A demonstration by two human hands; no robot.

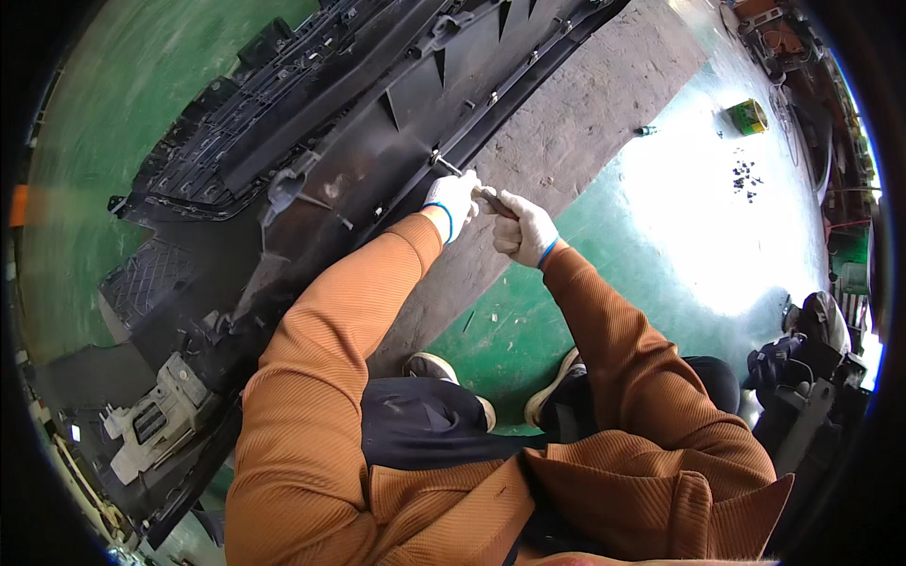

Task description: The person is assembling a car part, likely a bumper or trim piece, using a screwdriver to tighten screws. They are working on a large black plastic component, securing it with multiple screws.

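A long black plastic bumper-like panel [377, 141] lies diagonally in front of me, with metal fasteners spaced along its near edge. My left hand [455, 200], in a white glove with a blue cuff, is closed around the head end of what looks like a ratchet wrench. From that hand a thin metal shaft [447, 166] runs to a fastener at the panel's edge. The wrench's dark handle [496, 202] is gripped by my right hand [526, 229], gloved the same way. My fingers partly hide the tool's head.
Brown cardboard [604, 94] lies under the panel on the green floor [500, 311]. To the right are a small socket-like piece [646, 130], a yellow-green can [748, 117] and several scattered dark bits [746, 179]. A grey plastic part [160, 415] sits at lower left.
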